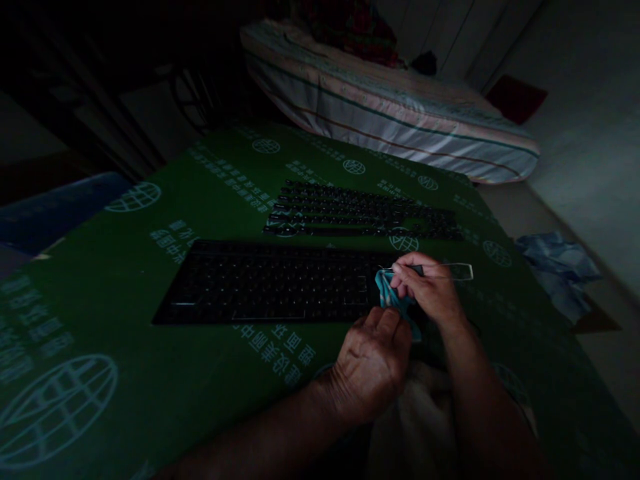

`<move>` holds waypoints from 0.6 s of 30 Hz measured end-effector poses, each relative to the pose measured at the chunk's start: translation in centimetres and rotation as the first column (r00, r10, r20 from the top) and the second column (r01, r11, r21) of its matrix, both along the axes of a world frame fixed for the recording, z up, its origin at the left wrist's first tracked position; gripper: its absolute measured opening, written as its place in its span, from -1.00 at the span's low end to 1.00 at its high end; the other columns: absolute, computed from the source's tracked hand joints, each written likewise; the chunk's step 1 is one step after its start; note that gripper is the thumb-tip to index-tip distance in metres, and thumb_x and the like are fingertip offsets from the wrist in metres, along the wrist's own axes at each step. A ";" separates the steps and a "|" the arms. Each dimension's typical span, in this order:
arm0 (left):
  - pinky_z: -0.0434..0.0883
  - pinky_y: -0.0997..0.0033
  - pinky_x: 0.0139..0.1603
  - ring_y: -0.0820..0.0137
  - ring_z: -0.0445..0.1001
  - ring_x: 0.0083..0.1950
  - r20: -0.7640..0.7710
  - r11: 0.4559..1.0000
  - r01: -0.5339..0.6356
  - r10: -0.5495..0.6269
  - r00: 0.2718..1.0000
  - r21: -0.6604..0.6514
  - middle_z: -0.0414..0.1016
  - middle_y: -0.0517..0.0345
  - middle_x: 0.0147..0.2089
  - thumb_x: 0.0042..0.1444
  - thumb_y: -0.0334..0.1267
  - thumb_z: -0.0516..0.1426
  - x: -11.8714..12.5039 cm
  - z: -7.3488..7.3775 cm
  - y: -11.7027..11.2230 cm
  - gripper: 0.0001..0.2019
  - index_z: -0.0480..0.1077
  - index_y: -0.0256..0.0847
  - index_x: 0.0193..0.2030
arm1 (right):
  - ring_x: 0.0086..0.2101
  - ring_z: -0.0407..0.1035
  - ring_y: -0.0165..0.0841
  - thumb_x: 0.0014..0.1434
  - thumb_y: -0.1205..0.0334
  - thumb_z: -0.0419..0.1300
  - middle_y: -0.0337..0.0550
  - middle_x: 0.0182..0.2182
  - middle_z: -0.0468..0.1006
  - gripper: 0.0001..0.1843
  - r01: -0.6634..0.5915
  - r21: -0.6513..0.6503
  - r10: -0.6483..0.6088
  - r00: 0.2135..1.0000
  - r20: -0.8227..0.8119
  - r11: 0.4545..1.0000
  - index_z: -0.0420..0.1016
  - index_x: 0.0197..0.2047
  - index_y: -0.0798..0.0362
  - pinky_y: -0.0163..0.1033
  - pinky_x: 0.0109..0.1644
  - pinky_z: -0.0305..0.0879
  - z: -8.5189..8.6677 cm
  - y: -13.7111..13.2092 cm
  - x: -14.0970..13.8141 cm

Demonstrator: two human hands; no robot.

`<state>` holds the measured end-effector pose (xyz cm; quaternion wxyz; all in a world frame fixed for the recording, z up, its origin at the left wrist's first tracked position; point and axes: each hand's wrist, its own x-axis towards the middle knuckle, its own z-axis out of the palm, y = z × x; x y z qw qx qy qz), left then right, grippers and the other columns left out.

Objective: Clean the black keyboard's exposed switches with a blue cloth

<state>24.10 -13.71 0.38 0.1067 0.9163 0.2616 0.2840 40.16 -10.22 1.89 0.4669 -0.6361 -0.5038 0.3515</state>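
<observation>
My right hand (pixel 429 288) pinches a thin tool with a dark grip and a clear, loop-shaped end (pixel 450 271), held over the right end of a black keyboard body (pixel 270 283). My left hand (pixel 373 360) is closed just below it, gripping a teal cloth (pixel 386 293) that shows between the two hands. Behind the keyboard body, rows of loose black keycaps (pixel 350 210) lie laid out in keyboard order. Everything rests on a green printed sheet (pixel 150 280) spread over the surface. The room is dim.
A mattress in a striped cover (pixel 390 110) lies on the floor beyond the sheet. Crumpled blue cloth (pixel 557 263) sits on the floor at the right. A blue object (pixel 55 210) lies at the left edge. A red item (pixel 515 97) leans by the far wall.
</observation>
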 end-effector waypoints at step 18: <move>0.46 0.23 -0.32 0.26 0.35 -0.27 0.000 1.000 -0.012 0.012 1.000 0.004 0.37 0.00 -0.24 0.08 -0.50 -0.02 0.0 -0.2 -0.1 -0.88 0.30 -0.29 -0.31 | -0.66 0.26 -0.52 0.08 0.06 0.20 -0.28 -0.62 0.47 -0.76 0.004 0.001 -0.004 1.000 0.000 1.000 0.39 -0.42 0.07 -0.41 -0.60 0.16 0.2 -0.1 -0.3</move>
